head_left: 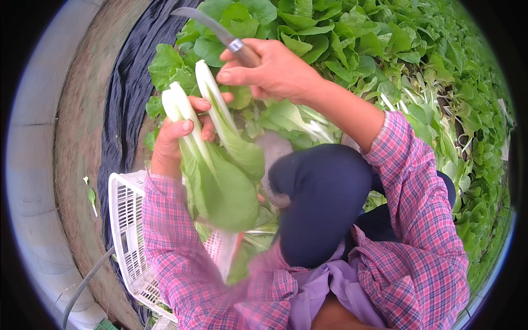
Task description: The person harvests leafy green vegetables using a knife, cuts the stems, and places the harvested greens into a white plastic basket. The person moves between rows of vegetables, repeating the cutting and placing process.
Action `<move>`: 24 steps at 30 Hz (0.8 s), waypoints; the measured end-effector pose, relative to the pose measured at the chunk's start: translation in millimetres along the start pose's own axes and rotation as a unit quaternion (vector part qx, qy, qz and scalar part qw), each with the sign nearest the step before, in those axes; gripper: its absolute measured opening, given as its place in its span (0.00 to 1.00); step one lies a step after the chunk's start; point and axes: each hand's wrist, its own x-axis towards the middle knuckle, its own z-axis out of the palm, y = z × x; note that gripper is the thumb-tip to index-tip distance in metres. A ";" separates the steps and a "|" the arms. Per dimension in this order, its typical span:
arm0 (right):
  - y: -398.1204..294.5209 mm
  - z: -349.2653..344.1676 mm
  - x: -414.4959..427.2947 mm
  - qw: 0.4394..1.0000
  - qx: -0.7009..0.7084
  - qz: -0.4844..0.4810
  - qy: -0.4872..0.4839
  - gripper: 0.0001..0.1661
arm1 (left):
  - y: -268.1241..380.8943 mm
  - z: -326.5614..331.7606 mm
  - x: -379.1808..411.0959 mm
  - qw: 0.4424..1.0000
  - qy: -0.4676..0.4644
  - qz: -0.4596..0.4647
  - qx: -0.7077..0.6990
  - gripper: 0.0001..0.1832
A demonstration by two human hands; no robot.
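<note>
My left hand (181, 128) holds two heads of leafy greens with thick white stalks. One head (214, 185) lies between thumb and fingers, its stalk end up and its broad leaves hanging down. The other, slimmer head (231, 136) leans to its right, held among the fingers. Just above it, my right hand (260, 68) grips the wooden handle of a small curved knife (212, 25), whose blade points up and left, away from the stalks. Part of the left fingers is hidden behind the stalks.
A white plastic crate (128, 231) stands at the lower left, partly behind my left sleeve. Growing greens (371, 37) fill the top and right. Cut greens (309, 123) lie on the ground past my knee. Dark fabric (123, 95), a soil path (78, 123) and a grey hose (84, 284) are at the left.
</note>
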 end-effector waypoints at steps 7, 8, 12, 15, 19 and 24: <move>-8.5 13.9 11.1 0.995 -0.009 0.084 -0.053 0.14 | 6.2 7.5 -25.1 0.995 0.077 -0.036 0.054 0.17; -7.3 18.8 9.4 0.994 0.000 0.083 -0.064 0.14 | 6.6 2.8 -30.5 0.992 0.103 -0.045 0.061 0.17; 2.3 41.9 10.2 0.994 0.014 0.068 -0.087 0.14 | -2.0 12.6 -31.3 0.989 0.139 -0.049 0.025 0.19; 3.2 53.0 9.8 0.997 -0.018 0.053 -0.062 0.15 | -7.4 9.6 -30.6 0.991 0.127 -0.034 -0.004 0.24; -0.4 67.9 3.7 0.981 -0.192 -0.024 -0.012 0.16 | -9.8 2.9 -36.8 0.985 0.165 -0.019 0.034 0.22; -7.5 69.1 -1.4 0.931 -0.340 -0.134 0.007 0.18 | -5.9 10.2 -38.8 0.984 0.166 -0.022 0.060 0.22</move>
